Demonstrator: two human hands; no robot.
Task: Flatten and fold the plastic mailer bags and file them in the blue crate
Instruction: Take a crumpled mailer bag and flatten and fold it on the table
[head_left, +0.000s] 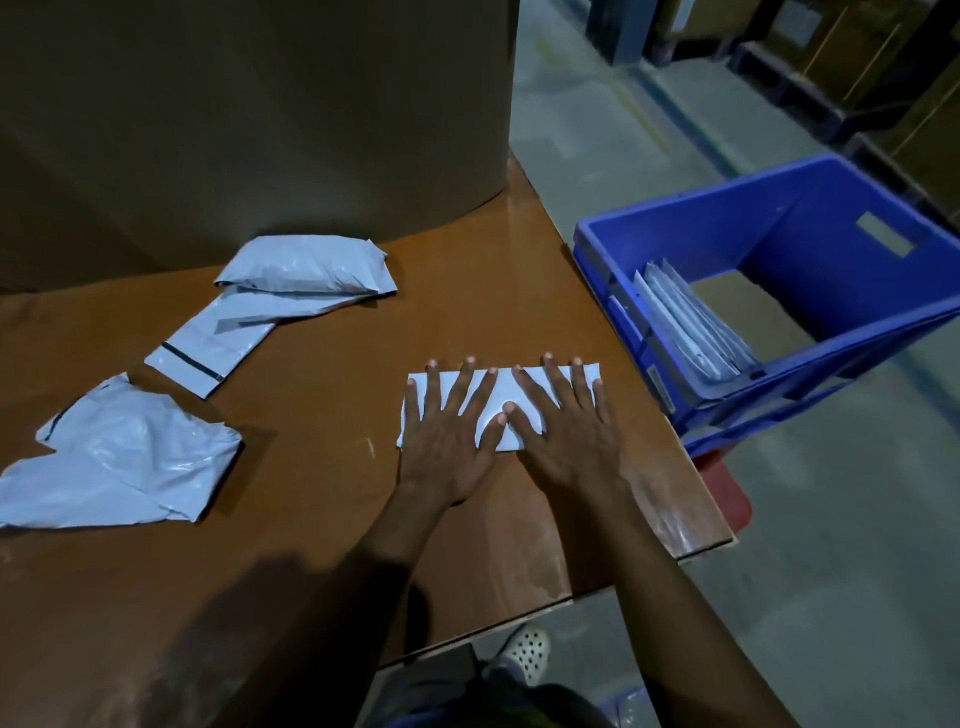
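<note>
As both press the folded mailer (501, 402), left hand (451, 431), right hand (563, 421), palms flat, fingers splayed.

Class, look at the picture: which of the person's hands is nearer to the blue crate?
Right. The right hand presses the folded mailer's crate-side end; the left hand lies farther from the blue crate.

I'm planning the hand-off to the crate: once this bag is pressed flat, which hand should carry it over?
The right hand, probably. Both hands lie flat on the folded mailer, but the blue crate stands off the table's right edge, nearest that hand. The left hand would have to cross over.
</note>
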